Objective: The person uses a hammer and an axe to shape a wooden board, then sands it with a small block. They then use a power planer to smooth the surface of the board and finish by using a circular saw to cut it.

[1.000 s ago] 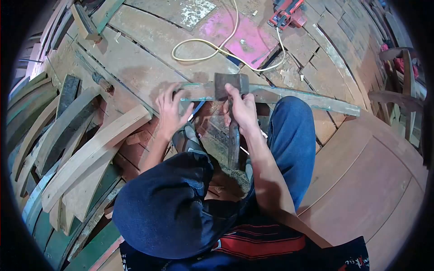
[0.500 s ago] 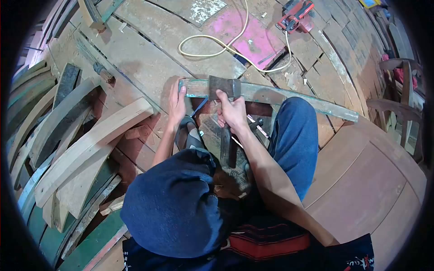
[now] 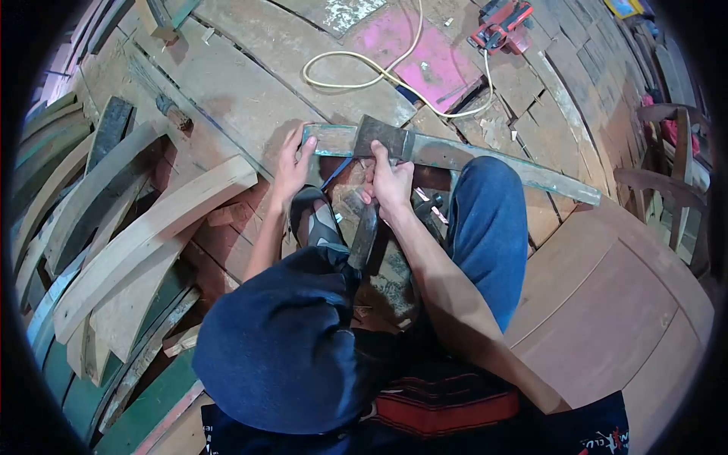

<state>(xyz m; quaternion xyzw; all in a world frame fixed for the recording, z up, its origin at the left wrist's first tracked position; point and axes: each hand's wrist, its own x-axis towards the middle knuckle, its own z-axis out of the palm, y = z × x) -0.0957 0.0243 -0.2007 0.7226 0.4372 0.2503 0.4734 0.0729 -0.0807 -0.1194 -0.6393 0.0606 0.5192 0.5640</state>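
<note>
A long, curved wooden piece (image 3: 493, 162) with worn greenish paint lies across in front of me, its right end beyond my right knee. My left hand (image 3: 292, 161) is at its left end, thumb and fingers around the end. My right hand (image 3: 389, 180) is wrapped round the handle of an axe-like tool, thumb up against the metal head (image 3: 384, 139). That head rests over the wooden piece, and the dark handle (image 3: 365, 236) points down toward my body.
Curved wooden pieces (image 3: 159, 241) are piled at the left. A red power tool (image 3: 500, 26) with a pale cord (image 3: 345, 57) lies beyond, by a pink board (image 3: 432, 53). A brush (image 3: 173, 112) is at upper left. A large wooden panel (image 3: 607, 303) lies at right.
The tool head has tilted and shifted slightly right and up along the wood, and its handle's lower end has swung left. My left hand has moved slightly left.
</note>
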